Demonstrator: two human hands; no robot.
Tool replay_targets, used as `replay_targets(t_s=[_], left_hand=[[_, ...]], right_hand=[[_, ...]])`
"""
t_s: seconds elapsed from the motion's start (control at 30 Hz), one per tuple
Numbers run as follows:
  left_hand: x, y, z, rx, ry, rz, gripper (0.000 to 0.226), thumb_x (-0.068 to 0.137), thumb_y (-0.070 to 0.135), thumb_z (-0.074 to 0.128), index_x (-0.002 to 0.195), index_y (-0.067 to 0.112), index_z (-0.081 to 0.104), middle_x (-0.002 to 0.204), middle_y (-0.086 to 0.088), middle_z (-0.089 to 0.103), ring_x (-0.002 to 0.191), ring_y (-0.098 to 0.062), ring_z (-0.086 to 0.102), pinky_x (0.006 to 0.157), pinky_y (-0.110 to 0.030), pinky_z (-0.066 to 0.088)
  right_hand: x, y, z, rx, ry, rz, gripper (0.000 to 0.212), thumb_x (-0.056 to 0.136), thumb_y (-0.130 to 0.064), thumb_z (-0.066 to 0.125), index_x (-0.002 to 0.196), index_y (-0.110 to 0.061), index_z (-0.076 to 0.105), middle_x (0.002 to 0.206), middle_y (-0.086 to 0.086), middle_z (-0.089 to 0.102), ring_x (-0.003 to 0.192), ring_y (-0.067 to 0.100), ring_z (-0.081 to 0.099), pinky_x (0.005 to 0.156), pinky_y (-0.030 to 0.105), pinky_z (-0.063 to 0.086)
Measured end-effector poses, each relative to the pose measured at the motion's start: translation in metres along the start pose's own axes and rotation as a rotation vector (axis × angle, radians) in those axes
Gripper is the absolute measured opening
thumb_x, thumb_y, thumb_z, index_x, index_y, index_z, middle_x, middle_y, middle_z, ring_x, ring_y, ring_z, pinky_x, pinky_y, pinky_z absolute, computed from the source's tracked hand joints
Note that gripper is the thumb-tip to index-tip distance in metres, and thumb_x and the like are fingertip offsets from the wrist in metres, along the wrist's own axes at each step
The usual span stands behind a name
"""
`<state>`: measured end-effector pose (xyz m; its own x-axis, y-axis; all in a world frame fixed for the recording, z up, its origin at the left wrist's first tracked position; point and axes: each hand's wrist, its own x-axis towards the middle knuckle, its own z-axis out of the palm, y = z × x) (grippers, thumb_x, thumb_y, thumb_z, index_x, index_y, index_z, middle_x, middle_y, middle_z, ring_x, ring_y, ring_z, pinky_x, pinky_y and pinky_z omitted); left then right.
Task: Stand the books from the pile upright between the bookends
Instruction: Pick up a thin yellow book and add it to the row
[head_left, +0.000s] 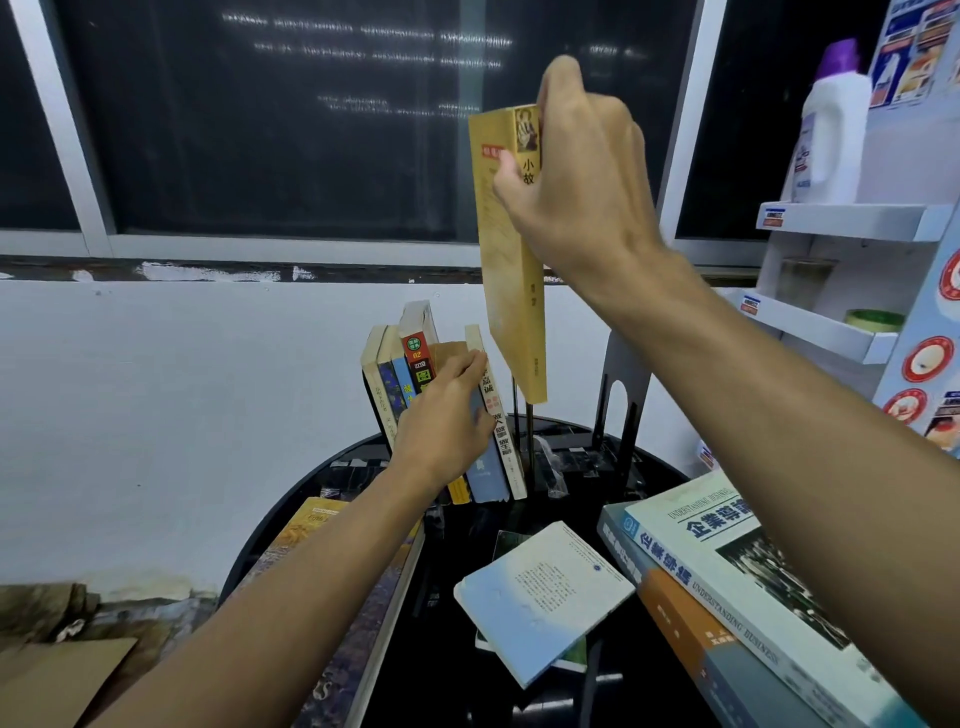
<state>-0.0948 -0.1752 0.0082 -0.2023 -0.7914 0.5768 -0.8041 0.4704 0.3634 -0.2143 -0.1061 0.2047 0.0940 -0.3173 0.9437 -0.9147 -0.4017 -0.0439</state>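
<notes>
The task looked about half done. At the left edge of the round, glossy black counter (462, 545) a painted-cover book (317, 525) lay flat, not yet stood.

Behind it, at the back of the counter, a standing row (402, 364) of some six or seven thin paperbacks was already upright. It leaned a little to the left and showed matte paper spines in cream, blue, red and white. The left hand (441, 410) lay flat against these spines with its fingers nearly straight. It pressed the row together and gripped nothing.

Just to the right, above the row, the yellow book (511, 291) hung in the air, upright and slightly tilted, its lower corner over the gap beside the row. The right hand (576, 171) pinched it by the top end, thumb on the cover and fingers curled behind. It was a slim paperback with a dull cover.

Further right stood a bookend (623, 384) of thin dark metal plate with an arched cut-out. It was well apart from the row, so the gap seemed wide enough for more books. The other bookend I could not see clearly.

In front, a pale blue book (540, 592) lay flat upon another one, and at the right two thick textbooks (727, 582) with shiny covers lay stacked. In my judgement these were left to do, and the heavy ones would need firm support.

At the far right a white plastic bottle (831, 135) stood on a shelf (841, 221).
</notes>
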Motion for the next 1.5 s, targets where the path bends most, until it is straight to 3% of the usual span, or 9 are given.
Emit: replay_targets(t_s=[0.1, 0.27, 0.7, 0.87, 0.97, 1.3, 1.5], left_hand=[[0.0, -0.001, 0.0, -0.006, 0.006, 0.0, 0.071, 0.092, 0.018, 0.066, 0.156, 0.018, 0.033, 0.156, 0.006, 0.036, 0.135, -0.021, 0.047, 0.097, -0.049, 0.053], [-0.001, -0.001, -0.001, -0.013, -0.001, -0.002, 0.072, 0.092, 0.019, 0.065, 0.156, 0.02, 0.032, 0.157, 0.007, 0.035, 0.136, -0.02, 0.046, 0.097, -0.048, 0.053], [-0.003, 0.001, -0.004, -0.026, -0.017, -0.022, 0.069, 0.095, 0.018, 0.061, 0.157, 0.019, 0.03, 0.157, 0.009, 0.034, 0.136, -0.021, 0.045, 0.097, -0.049, 0.052], [-0.004, 0.002, -0.005, -0.022, -0.011, -0.02, 0.069, 0.095, 0.02, 0.061, 0.157, 0.02, 0.03, 0.157, 0.009, 0.033, 0.137, -0.02, 0.044, 0.1, -0.048, 0.051], [-0.004, 0.002, -0.005, -0.018, -0.012, -0.019, 0.069, 0.095, 0.02, 0.061, 0.157, 0.021, 0.03, 0.157, 0.009, 0.032, 0.137, -0.02, 0.044, 0.098, -0.048, 0.052], [-0.003, 0.001, -0.003, -0.034, 0.025, -0.011, 0.068, 0.094, 0.02, 0.062, 0.156, 0.022, 0.033, 0.156, 0.01, 0.036, 0.136, -0.017, 0.045, 0.1, -0.046, 0.052], [-0.002, -0.002, -0.001, -0.062, 0.047, 0.004, 0.069, 0.093, 0.02, 0.063, 0.156, 0.024, 0.034, 0.157, 0.011, 0.037, 0.14, -0.014, 0.041, 0.106, -0.043, 0.048]], right_hand=[[0.006, -0.004, 0.005, 0.007, 0.014, -0.005, 0.03, 0.095, -0.022, 0.064, 0.099, -0.018, 0.035, 0.085, -0.005, 0.055, 0.074, 0.015, 0.062, 0.066, 0.025, 0.054], [0.005, -0.002, 0.015, 0.044, 0.029, 0.022, 0.029, 0.096, -0.025, 0.066, 0.102, -0.018, 0.038, 0.091, -0.002, 0.059, 0.081, 0.013, 0.064, 0.072, 0.022, 0.056], [-0.022, 0.025, 0.052, 0.061, 0.068, 0.027, 0.028, 0.094, -0.022, 0.066, 0.109, -0.004, 0.051, 0.096, 0.011, 0.066, 0.08, 0.025, 0.066, 0.069, 0.034, 0.057], [-0.049, 0.036, 0.068, 0.131, 0.009, 0.051, 0.026, 0.096, -0.023, 0.065, 0.104, -0.004, 0.05, 0.096, 0.013, 0.065, 0.073, 0.017, 0.057, 0.057, 0.012, 0.035], [-0.068, 0.042, 0.078, 0.141, -0.017, 0.087, 0.024, 0.095, -0.021, 0.065, 0.102, -0.005, 0.051, 0.093, 0.012, 0.064, 0.069, 0.015, 0.052, 0.054, 0.008, 0.024], [-0.113, 0.061, 0.108, 0.094, -0.152, 0.14, 0.024, 0.096, -0.022, 0.063, 0.106, -0.006, 0.048, 0.096, 0.012, 0.065, 0.07, 0.022, 0.057, 0.058, 0.025, 0.038], [-0.124, 0.061, 0.113, 0.112, -0.223, 0.173, 0.025, 0.098, -0.028, 0.061, 0.1, -0.014, 0.04, 0.092, 0.009, 0.063, 0.07, 0.026, 0.057, 0.06, 0.029, 0.034]])
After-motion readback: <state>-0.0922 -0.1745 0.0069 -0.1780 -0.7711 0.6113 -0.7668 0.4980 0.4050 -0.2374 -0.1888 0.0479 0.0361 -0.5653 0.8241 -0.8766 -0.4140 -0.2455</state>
